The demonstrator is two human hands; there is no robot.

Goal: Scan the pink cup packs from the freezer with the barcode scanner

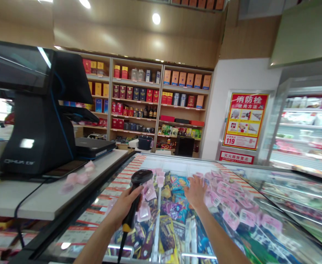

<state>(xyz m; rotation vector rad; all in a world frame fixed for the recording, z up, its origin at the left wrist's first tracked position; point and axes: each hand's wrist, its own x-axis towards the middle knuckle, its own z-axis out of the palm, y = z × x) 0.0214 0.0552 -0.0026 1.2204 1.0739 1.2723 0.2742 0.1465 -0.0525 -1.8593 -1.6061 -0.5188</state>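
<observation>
My left hand (128, 204) is wrapped round the handle of a black barcode scanner (141, 177), held over the glass top of a freezer (185, 161). A cord runs down from the scanner's yellow-ringed end. My right hand (196, 191) reaches over the glass with its fingers apart, nothing seen in it. Beside it, on the right, spread many small pink packs with white barcode labels (228, 201). A smaller group of pink packs (149, 192) lies by the scanner. Through the glass, colourful wrapped ice creams (174, 209) show.
At left, a black checkout terminal (37, 132) stands on a white counter (48, 198), with a few blurred pink packs (78, 178) near its edge. Price labels (95, 216) line the freezer's left side. Behind are shelves of boxes (135, 93); at right, a lit display fridge (306, 128).
</observation>
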